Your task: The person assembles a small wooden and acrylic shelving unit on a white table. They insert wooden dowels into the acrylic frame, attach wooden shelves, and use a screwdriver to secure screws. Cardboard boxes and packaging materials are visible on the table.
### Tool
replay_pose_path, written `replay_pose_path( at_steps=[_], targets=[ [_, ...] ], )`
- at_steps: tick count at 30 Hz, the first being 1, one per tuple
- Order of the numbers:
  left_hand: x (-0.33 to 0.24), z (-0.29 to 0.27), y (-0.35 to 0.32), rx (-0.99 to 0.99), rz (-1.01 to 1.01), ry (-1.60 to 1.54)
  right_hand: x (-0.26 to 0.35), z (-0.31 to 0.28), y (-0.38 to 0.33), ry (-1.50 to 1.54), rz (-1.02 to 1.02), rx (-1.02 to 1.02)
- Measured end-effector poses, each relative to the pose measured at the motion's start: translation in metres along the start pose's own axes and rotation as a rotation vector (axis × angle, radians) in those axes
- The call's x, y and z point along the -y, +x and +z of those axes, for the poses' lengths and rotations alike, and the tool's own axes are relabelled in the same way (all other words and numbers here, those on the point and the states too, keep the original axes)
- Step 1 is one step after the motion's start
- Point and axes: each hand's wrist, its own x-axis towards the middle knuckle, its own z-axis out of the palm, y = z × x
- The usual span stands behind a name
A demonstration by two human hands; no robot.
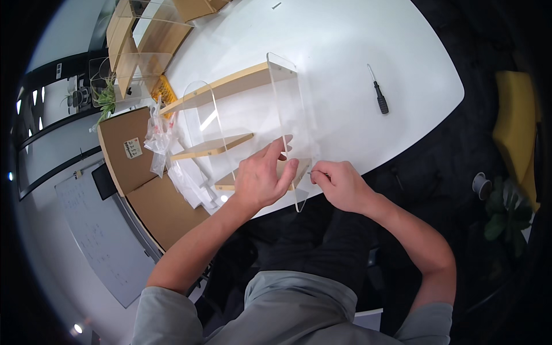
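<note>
A small shelf unit of clear acrylic side panels and light wooden boards lies at the table's near edge. Its near-right acrylic panel (pixel 286 109) stands upright beside my left hand (pixel 260 177), whose fingers are spread and reach up against the panel. Pinched between thumb and forefinger of my right hand (pixel 343 185) is a small metal screw (pixel 311 172), held at the panel's outer face level with the lowest wooden board (pixel 225 183). My left hand partly covers that board. The middle board (pixel 215 146) and the top board (pixel 233 82) span to the left.
A black-handled screwdriver (pixel 379 98) lies on the white table (pixel 356 34) to the right. One loose screw (pixel 276 6) is at the far side. On the left are plastic bags (pixel 158 138), an open cardboard box (pixel 158 201), an orange tray (pixel 165 89) and another wood-and-acrylic unit (pixel 155 35).
</note>
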Motion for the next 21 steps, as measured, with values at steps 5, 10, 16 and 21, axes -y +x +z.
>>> replay_pose_path(
  at_steps=[5,10,16,21],
  targets=[
    [0.000,0.000,-0.001,-0.002,-0.005,-0.002,0.001,0.000,0.001,-0.173,-0.112,0.034],
    [-0.001,-0.001,0.000,-0.004,-0.009,-0.011,-0.005,0.004,0.004,-0.248,-0.223,0.048],
    [-0.003,-0.002,-0.001,-0.008,-0.002,-0.009,-0.012,-0.001,0.010,-0.547,-0.458,0.070],
    [-0.003,0.000,0.000,-0.030,0.024,0.004,-0.012,0.016,0.011,0.363,0.153,0.090]
  ],
)
